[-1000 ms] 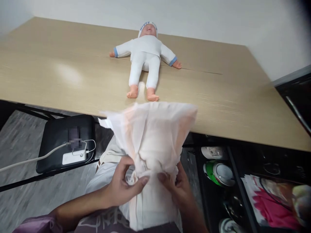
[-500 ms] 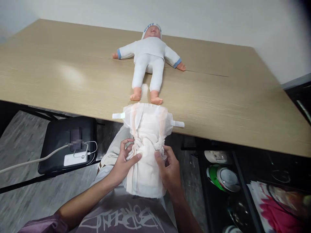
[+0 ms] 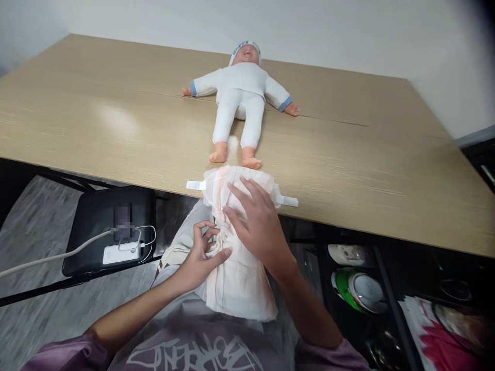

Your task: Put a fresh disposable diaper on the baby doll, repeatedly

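Observation:
A white diaper [image 3: 240,278] hangs over the near edge of the wooden table [image 3: 116,134], its top part with two white tabs lying on the tabletop. My left hand [image 3: 201,255] pinches the gathered middle of the diaper. My right hand [image 3: 257,224] lies flat on the diaper's upper part with fingers spread. A baby doll [image 3: 240,98] in a white suit and cap lies on its back farther up the table, its feet just beyond the diaper.
A black chair [image 3: 88,226] at the lower left carries a white charger and cable. Black shelves [image 3: 386,288] under the table at the right hold round green and white items and pink cloth. A white wall runs behind the table.
The diaper, held up and spread in the air a second ago, came down onto the table edge. My right hand let go of its middle and moved up flat onto the upper part.

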A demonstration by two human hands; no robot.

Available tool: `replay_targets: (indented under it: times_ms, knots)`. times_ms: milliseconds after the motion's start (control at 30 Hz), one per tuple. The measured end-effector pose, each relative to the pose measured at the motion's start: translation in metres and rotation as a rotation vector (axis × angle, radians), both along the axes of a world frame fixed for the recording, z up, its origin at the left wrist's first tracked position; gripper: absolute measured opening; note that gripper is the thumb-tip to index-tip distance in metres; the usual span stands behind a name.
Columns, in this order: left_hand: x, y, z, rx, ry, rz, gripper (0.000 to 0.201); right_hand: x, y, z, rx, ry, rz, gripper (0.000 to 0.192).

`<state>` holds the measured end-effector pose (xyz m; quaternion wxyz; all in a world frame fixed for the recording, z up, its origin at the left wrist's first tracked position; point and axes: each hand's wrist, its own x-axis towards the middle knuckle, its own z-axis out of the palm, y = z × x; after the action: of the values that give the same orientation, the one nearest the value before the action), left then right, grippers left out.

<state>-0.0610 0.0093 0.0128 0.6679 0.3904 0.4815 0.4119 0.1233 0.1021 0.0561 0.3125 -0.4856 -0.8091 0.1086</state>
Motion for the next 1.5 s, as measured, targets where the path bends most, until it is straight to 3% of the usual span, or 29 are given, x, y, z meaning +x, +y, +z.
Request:
replay_targets:
  times_ms: [133,267,367,500,733,833,933,1067,1233,1333,1500]
  knots:
    - [-0.021,0.017,0.010,0.103,0.106,-0.145,0.056,-0.010,0.020,-0.022,-0.062,-0.055,0.014,0.054]
    - [-0.062,0.057,0.044,0.295,0.398,-0.462,0.038,-0.013,0.023,-0.035,-0.066,-0.095,-0.020,0.058]
    - [-0.089,0.103,0.073,0.567,0.647,-0.441,0.032,-0.014,0.024,-0.036,-0.066,-0.123,-0.024,0.059]
    - [-0.104,0.171,0.091,0.806,0.703,-0.415,0.042,-0.018,0.028,-0.035,-0.068,-0.120,-0.015,0.059]
    - [-0.091,0.258,0.091,1.051,0.851,-0.528,0.052,-0.020,0.030,-0.033,-0.085,-0.148,-0.017,0.060]
    - [-0.082,0.284,0.092,1.179,0.926,-0.636,0.052,-0.020,0.028,-0.030,-0.085,-0.153,-0.021,0.060]
    - [-0.073,0.308,0.095,1.289,1.039,-0.798,0.069,-0.021,0.027,-0.028,-0.102,-0.178,-0.029,0.060]
    - [-0.056,0.331,0.097,1.362,1.261,-0.990,0.101,-0.022,0.027,-0.027,-0.108,-0.206,-0.042,0.062]
    - [-0.029,0.340,0.095,1.416,1.398,-1.078,0.115,-0.021,0.027,-0.026,-0.107,-0.212,-0.040,0.062]
    - [-0.014,0.345,0.091,1.443,1.392,-1.087,0.107,-0.021,0.028,-0.026,-0.108,-0.220,-0.036,0.061]
    - [0.002,0.357,0.082,1.539,1.182,-1.043,0.068,-0.020,0.028,-0.027,-0.106,-0.205,-0.035,0.064]
